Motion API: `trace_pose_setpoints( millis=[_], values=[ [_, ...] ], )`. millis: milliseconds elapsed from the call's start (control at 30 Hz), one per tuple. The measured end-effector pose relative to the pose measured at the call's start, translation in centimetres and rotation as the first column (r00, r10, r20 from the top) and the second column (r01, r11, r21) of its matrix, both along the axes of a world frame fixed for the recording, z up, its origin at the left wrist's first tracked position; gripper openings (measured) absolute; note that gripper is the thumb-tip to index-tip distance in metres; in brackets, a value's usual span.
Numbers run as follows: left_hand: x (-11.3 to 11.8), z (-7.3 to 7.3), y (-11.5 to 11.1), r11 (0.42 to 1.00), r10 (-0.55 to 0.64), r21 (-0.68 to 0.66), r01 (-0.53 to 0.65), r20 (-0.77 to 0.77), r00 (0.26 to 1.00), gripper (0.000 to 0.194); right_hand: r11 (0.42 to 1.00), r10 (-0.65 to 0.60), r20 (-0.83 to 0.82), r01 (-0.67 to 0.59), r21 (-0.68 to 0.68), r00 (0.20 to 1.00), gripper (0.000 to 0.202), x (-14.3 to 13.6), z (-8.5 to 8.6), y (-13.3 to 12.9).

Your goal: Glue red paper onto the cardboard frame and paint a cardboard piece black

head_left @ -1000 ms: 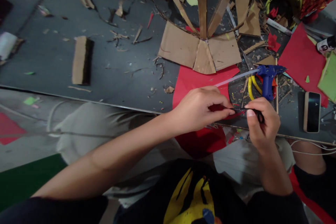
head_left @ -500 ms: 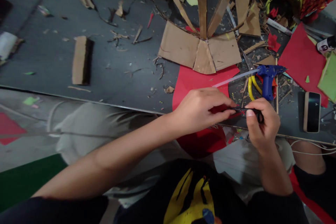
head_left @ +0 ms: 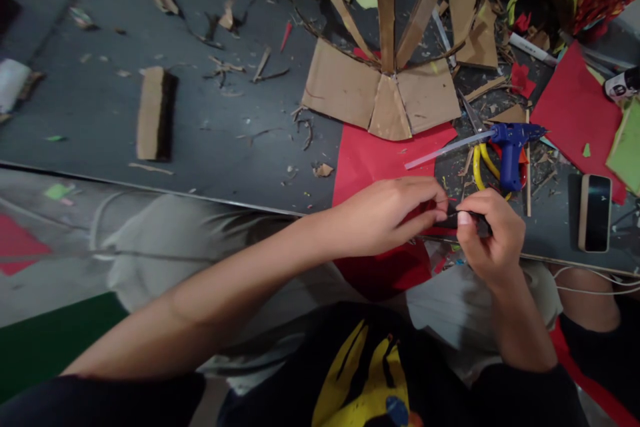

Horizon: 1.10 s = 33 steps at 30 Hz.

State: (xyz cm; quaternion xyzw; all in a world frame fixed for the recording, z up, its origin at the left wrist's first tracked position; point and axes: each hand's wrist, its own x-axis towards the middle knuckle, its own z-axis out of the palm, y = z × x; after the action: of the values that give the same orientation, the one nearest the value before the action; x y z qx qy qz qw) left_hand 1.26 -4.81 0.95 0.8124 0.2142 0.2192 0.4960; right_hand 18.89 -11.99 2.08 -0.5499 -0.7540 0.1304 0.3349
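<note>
My left hand (head_left: 395,213) is closed in a pinch near the table's front edge, with a small red piece (head_left: 452,199) poking out at its fingertips. Just to its right, my right hand (head_left: 493,233) grips a thin black tool (head_left: 481,217); most of it is hidden by the fingers, so its kind is unclear. The fingertips of both hands nearly meet. Beneath the left hand, a red sheet (head_left: 367,160) hangs over the edge. Behind it stands a cardboard construction (head_left: 345,83) with upright strips.
Right of the red sheet lie a blue glue gun (head_left: 510,153) with a glue stick and yellow-handled scissors (head_left: 477,170). A phone (head_left: 595,213) rests near the front edge. At left is a cardboard block (head_left: 151,113). Scraps litter the dark table (head_left: 225,167).
My right hand has moved slightly left, toward my left fingertips. The black tool now shows less between the hands. My left hand has shifted slightly downward.
</note>
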Motion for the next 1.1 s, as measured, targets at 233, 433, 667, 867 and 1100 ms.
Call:
trace_pose_setpoints(
  millis=[233, 433, 667, 867, 1100],
  values=[
    [-0.07, -0.02, 0.29, 0.978, -0.064, -0.195, 0.081, 0.089, 0.994, 0.008, 0.999, 0.043, -0.029, -0.043, 0.021, 0.999, 0.007, 0.10, 0.26, -0.04],
    [0.03, -0.33, 0.25, 0.951, -0.077, -0.290, 0.109, 0.119, 0.990, 0.010, 0.999, 0.039, -0.061, -0.038, 0.018, 0.997, 0.008, 0.11, 0.26, -0.07],
    [0.03, 0.11, 0.15, 0.922, -0.119, -0.355, 0.158, 0.129, 0.985, 0.011, 0.999, 0.049, -0.049, -0.049, 0.019, 0.998, 0.008, -0.05, 0.35, 0.04],
    [-0.15, 0.39, 0.05, 0.938, -0.172, -0.295, 0.182, 0.060, 0.983, 0.014, 0.997, 0.069, -0.029, -0.068, 0.025, 0.997, 0.009, -0.09, 0.24, 0.00],
    [-0.20, 0.17, -0.05, 0.955, -0.140, -0.250, 0.158, 0.087, 0.986, 0.013, 0.998, 0.061, -0.043, -0.060, 0.027, 0.997, 0.008, 0.01, 0.26, -0.05]
  ],
)
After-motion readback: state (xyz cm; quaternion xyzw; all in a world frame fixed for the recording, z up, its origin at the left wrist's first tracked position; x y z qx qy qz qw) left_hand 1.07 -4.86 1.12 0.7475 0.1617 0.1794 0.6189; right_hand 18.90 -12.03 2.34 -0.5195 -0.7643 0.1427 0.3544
